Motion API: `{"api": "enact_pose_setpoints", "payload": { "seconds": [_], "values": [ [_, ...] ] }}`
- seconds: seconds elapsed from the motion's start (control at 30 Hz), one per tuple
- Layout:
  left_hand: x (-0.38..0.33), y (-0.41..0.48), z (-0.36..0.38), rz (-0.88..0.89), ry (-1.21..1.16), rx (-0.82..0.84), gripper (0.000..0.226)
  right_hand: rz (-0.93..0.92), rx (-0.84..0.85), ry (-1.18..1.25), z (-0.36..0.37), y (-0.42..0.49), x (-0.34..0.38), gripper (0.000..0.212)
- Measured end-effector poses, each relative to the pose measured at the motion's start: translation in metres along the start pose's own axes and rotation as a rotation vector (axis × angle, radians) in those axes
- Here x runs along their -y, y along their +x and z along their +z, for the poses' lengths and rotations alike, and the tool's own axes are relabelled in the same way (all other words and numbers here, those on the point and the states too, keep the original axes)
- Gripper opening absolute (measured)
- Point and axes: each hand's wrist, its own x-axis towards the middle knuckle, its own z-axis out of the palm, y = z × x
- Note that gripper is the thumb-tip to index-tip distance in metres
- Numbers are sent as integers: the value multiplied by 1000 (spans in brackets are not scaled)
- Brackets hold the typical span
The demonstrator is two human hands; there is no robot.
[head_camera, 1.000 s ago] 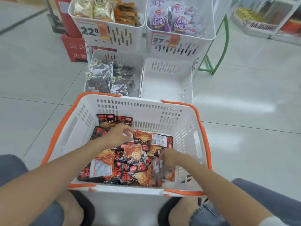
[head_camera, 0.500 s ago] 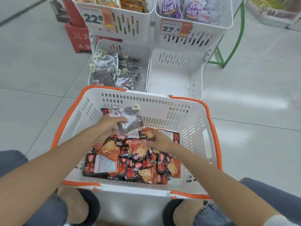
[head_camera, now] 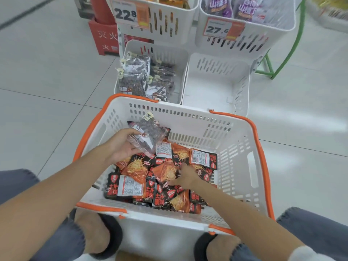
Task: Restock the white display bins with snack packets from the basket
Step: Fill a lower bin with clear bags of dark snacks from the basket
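Observation:
A white basket with orange rim [head_camera: 261,153] sits on the floor before me, holding several black-and-orange snack packets [head_camera: 169,172]. My left hand [head_camera: 122,146] grips a clear packet of dark snacks [head_camera: 148,134] lifted above the pile, near the basket's far left. My right hand [head_camera: 185,177] reaches down among the orange packets, fingers pressed into the pile; whether it holds one I cannot tell. Beyond the basket stand two low white bins: the left bin [head_camera: 169,51] holds matching clear dark packets [head_camera: 139,78], the right bin [head_camera: 216,81] is bare inside.
Two upper white bins carry price tags: 22.8 [head_camera: 126,13] on the left, 27.6 [head_camera: 218,29] on the right, with purple packets [head_camera: 243,8] inside. A red box [head_camera: 103,36] stands far left, a green frame [head_camera: 271,66] at right. My knees and slippers flank the basket.
My left hand has pulled the clear dark packet out of the pile and raised it. My right hand moved from the basket's near right side toward the middle of the pile.

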Motion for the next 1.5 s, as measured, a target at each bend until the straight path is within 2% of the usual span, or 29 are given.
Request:
{"api": "enact_pose_setpoints", "payload": {
  "seconds": [0.07, 0.13, 0.2, 0.23, 0.3, 0.33, 0.4, 0.43, 0.47, 0.57, 0.63, 0.7, 0.77, 0.8, 0.9, 0.97, 1.03, 1.07, 1.17, 1.27, 1.33, 1.43, 1.5],
  "values": [
    [-2, -1, 3, -11, -61, 14, 38, -47, 13, 85, -7, -3, 1, 53],
    [-4, -1, 1, -3, -75, 29, 44, -60, 61, 173, -14, -7, -1, 56],
    [-6, 0, -2, 5, -52, 23, 50, -120, 25, 323, -30, -10, -2, 24],
    [-7, -2, -3, 16, -5, -8, 49, -150, -51, 404, -42, -12, -1, 15],
    [-8, -3, -6, 43, 53, -49, 52, -176, -215, 608, -75, -16, 5, 21],
    [-7, -2, -7, 51, 43, -46, 55, -216, -225, 730, -93, -19, 10, 26],
    [-8, -6, -2, 40, -20, 17, 52, -335, -136, 863, -124, -27, 23, 26],
    [-9, -11, 3, 28, -57, 63, 50, -395, -91, 801, -135, -32, 30, 24],
    [-10, -15, 9, 13, -93, 120, 49, -462, -71, 640, -144, -37, 37, 23],
    [-14, -21, 19, -23, -147, 248, 56, -604, -130, 212, -153, -40, 55, 15],
    [-13, -21, 25, -51, -30, 242, 56, -598, -213, 199, -148, -37, 64, 22],
    [-10, -17, 27, -10, 103, 180, 53, -595, -344, 325, -142, -34, 69, 26],
    [-9, -11, 23, 60, 90, 48, 46, -533, -438, 479, -131, -23, 63, 30],
    [-11, -9, 18, 98, 72, -25, 42, -469, -427, 479, -120, -10, 55, 34],
    [-16, 1, -5, 147, 62, -127, 39, -353, -179, 166, -79, 24, 34, 55],
    [-15, 3, -14, 122, 67, -137, 33, -290, -61, 114, -50, 43, 30, 70],
    [-14, 1, -15, 114, 52, -147, 21, -142, -31, 200, -31, 58, 36, 89],
    [-13, 0, -15, 110, 37, -149, 21, -88, -28, 168, -22, 65, 39, 101],
    [-11, 6, -18, 121, 26, -164, 36, -109, -61, -8, -4, 75, 44, 124],
    [-10, 12, -20, 127, -18, -172, 61, -261, 44, -24, 0, 63, 50, 121],
    [-9, 11, -19, 123, -38, -172, 66, -338, 125, -87, -1, 53, 51, 115],
    [-5, 7, -17, 94, -17, -158, 64, -445, 140, -134, 0, 48, 44, 104],
    [-5, 2, -12, 86, 18, -157, 49, -513, 53, -241, 3, 43, 41, 92]
  ]
}}
